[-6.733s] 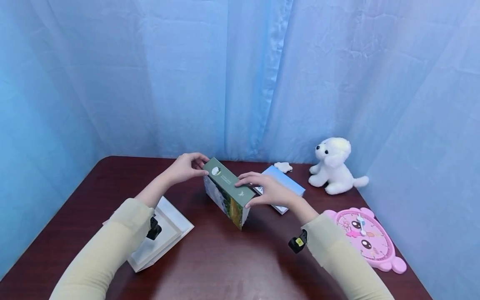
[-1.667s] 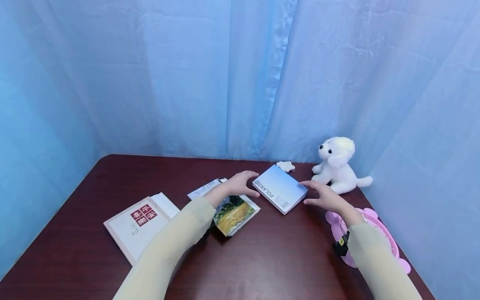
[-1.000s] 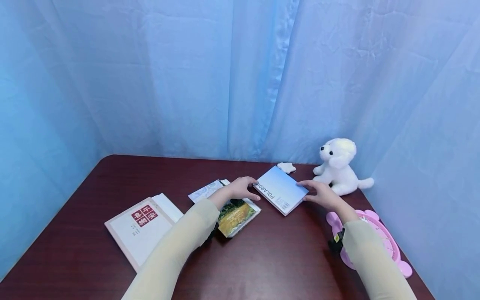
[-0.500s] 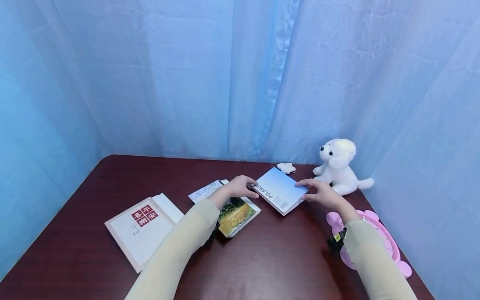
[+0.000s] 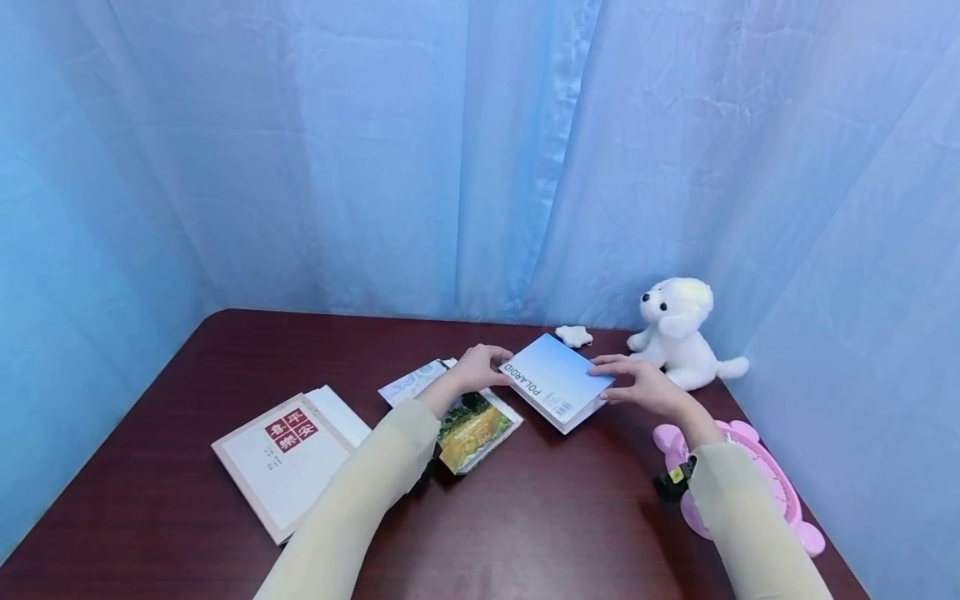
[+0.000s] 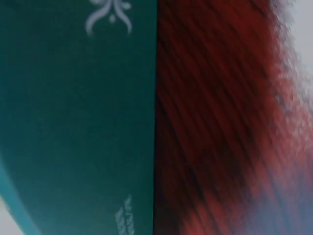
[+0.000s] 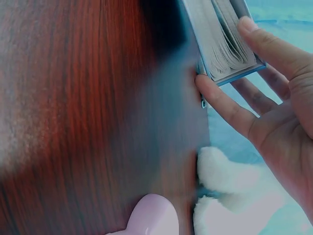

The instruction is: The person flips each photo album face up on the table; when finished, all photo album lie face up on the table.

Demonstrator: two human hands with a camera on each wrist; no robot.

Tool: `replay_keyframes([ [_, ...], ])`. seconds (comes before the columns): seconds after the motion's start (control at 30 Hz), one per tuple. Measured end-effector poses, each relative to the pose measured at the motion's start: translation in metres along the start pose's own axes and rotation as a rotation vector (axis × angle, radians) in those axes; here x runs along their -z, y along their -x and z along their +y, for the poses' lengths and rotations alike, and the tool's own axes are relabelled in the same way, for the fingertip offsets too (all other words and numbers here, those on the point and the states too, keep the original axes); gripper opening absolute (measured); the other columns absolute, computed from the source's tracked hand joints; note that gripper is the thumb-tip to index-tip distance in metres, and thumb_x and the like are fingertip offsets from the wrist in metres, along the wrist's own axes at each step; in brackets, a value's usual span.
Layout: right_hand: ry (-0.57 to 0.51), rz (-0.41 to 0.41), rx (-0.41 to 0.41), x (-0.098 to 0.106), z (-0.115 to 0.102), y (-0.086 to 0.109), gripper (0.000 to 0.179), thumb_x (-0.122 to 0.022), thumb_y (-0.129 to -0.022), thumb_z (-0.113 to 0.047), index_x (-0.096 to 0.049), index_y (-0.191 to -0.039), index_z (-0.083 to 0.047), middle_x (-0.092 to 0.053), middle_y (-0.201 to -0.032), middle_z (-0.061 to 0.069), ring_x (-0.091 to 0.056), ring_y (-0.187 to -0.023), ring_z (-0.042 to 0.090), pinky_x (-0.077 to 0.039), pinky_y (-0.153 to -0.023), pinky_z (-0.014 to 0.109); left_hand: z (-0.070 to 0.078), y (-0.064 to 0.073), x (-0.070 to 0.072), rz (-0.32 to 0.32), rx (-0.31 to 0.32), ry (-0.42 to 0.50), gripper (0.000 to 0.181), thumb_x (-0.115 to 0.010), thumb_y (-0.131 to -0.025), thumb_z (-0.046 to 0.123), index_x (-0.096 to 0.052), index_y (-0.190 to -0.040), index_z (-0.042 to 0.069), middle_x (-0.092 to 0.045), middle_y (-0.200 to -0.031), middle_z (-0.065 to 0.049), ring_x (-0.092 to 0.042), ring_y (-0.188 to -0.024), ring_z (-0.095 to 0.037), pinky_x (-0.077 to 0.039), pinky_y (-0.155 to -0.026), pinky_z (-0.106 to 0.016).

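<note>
Both hands hold a blue-and-white photo album [image 5: 558,375] lettered POLAROID, at the back right of the table. The left hand [image 5: 477,368] has its thumb and fingers at the album's left edge. From the other side, the right hand [image 5: 637,385] grips the right edge, fingers over the cover and thumb lower. In the right wrist view the album's [image 7: 225,44] page edges show between the thumb and a finger of the right hand [image 7: 279,98]. Below the left forearm lies a book with a painted landscape cover [image 5: 476,433]; its green side [image 6: 78,117] fills half the left wrist view.
A pale book with red characters [image 5: 292,479] lies at left. A small white star-shaped thing [image 5: 574,336] is behind the album. To the right are a white plush dog [image 5: 678,333] and a pink toy clock [image 5: 780,467], partly under the right sleeve. Blue curtains [image 5: 375,167] hang behind.
Earlier both hands held the painted-cover book upright; it now lies flat, and the hands have moved right to the album. Over the last second the album has shifted slightly left and tilted.
</note>
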State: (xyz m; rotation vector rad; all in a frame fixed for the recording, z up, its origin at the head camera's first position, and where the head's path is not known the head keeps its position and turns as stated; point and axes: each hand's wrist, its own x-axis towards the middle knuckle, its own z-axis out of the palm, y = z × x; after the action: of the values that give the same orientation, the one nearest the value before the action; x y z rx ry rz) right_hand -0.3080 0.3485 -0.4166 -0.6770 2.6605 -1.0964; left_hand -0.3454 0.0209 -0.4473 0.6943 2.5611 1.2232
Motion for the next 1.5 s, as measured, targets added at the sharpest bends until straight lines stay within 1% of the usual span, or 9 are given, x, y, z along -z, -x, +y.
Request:
replay_keyframes([
  [0.13, 0.112, 0.02, 0.026, 0.001, -0.004, 0.0, 0.045, -0.075, -0.08, -0.036, -0.065, -0.123, -0.027, -0.049, -0.14, 0.003, -0.042, -0.129, 0.024, -0.042, -0.096, 0.051, 0.0, -0.001, -0.001, 0.023, -0.004, -0.02, 0.051, -0.068, -0.088, 0.017, -0.051, -0.135, 0.006, -0.058, -0.126, -0.011, -0.054, -0.115, -0.024, -0.047, -0.092, -0.037],
  [0.4, 0.152, 0.06, 0.096, 0.001, -0.008, -0.002, 0.043, -0.075, -0.08, -0.029, -0.066, -0.122, -0.02, -0.051, -0.137, 0.005, -0.046, -0.125, 0.023, -0.047, -0.087, 0.029, -0.001, -0.003, 0.0, 0.033, -0.025, -0.023, 0.05, -0.071, -0.085, 0.013, -0.053, -0.131, 0.006, -0.059, -0.113, -0.011, -0.057, -0.103, -0.025, -0.048, -0.084, -0.034],
  [0.53, 0.105, 0.053, 0.118, 0.001, -0.023, 0.0, 0.042, -0.075, -0.081, -0.015, -0.065, -0.121, -0.009, -0.05, -0.136, 0.013, -0.049, -0.121, 0.029, -0.051, -0.086, 0.039, -0.001, -0.005, 0.0, 0.023, -0.034, -0.001, 0.049, -0.072, -0.084, 0.01, -0.053, -0.13, 0.006, -0.059, -0.111, -0.01, -0.058, -0.101, -0.023, -0.049, -0.084, -0.032],
  [0.63, 0.056, 0.04, 0.134, 0.001, -0.038, 0.003, 0.041, -0.074, -0.08, -0.007, -0.064, -0.12, -0.002, -0.05, -0.135, 0.018, -0.052, -0.116, 0.029, -0.049, -0.087, 0.05, 0.0, -0.007, 0.002, 0.008, -0.045, 0.002, 0.052, -0.072, -0.084, 0.01, -0.052, -0.131, 0.006, -0.059, -0.112, -0.011, -0.058, -0.102, -0.023, -0.049, -0.085, -0.032],
  [0.77, 0.068, 0.048, 0.17, 0.002, -0.054, 0.004, 0.043, -0.075, -0.078, -0.004, -0.063, -0.12, 0.0, -0.052, -0.131, 0.018, -0.054, -0.112, 0.023, -0.05, -0.087, 0.05, 0.003, -0.008, 0.006, -0.005, -0.058, -0.007, 0.056, -0.072, -0.083, 0.011, -0.049, -0.134, 0.006, -0.058, -0.114, -0.011, -0.058, -0.103, -0.023, -0.049, -0.086, -0.032],
  [0.97, 0.104, 0.073, 0.244, 0.003, -0.061, 0.003, 0.056, -0.077, -0.075, -0.001, -0.056, -0.127, 0.002, -0.055, -0.13, 0.018, -0.052, -0.114, 0.034, -0.052, -0.083, 0.048, 0.01, -0.006, 0.012, -0.017, -0.077, 0.018, 0.063, -0.073, -0.082, 0.008, -0.045, -0.139, 0.006, -0.057, -0.118, -0.013, -0.058, -0.103, -0.026, -0.049, -0.085, -0.032],
  [1.1, 0.055, 0.079, 0.227, 0.001, -0.052, 0.003, 0.066, -0.079, -0.073, -0.002, -0.051, -0.132, 0.001, -0.053, -0.13, 0.019, -0.053, -0.112, 0.035, -0.052, -0.081, 0.049, 0.012, -0.005, 0.014, -0.02, -0.075, 0.023, 0.066, -0.074, -0.081, 0.01, -0.045, -0.14, 0.009, -0.057, -0.119, -0.011, -0.058, -0.104, -0.025, -0.049, -0.085, -0.031],
  [1.33, 0.039, 0.079, 0.13, 0.002, -0.03, 0.001, 0.072, -0.082, -0.073, -0.022, -0.05, -0.137, -0.016, -0.058, -0.127, 0.01, -0.062, -0.1, 0.022, -0.055, -0.079, 0.032, 0.017, -0.004, 0.018, -0.028, -0.087, 0.09, 0.068, -0.075, -0.081, 0.011, -0.044, -0.141, 0.011, -0.057, -0.119, -0.009, -0.059, -0.104, -0.021, -0.051, -0.084, -0.028],
  [1.5, 0.053, 0.072, 0.133, 0.005, -0.033, 0.001, 0.073, -0.084, -0.07, -0.028, -0.052, -0.135, -0.02, -0.06, -0.125, 0.008, -0.061, -0.103, 0.023, -0.054, -0.081, 0.037, 0.021, -0.005, 0.019, -0.026, -0.098, 0.126, 0.069, -0.074, -0.082, 0.012, -0.042, -0.143, 0.011, -0.056, -0.123, -0.011, -0.06, -0.108, -0.023, -0.052, -0.084, -0.028],
])
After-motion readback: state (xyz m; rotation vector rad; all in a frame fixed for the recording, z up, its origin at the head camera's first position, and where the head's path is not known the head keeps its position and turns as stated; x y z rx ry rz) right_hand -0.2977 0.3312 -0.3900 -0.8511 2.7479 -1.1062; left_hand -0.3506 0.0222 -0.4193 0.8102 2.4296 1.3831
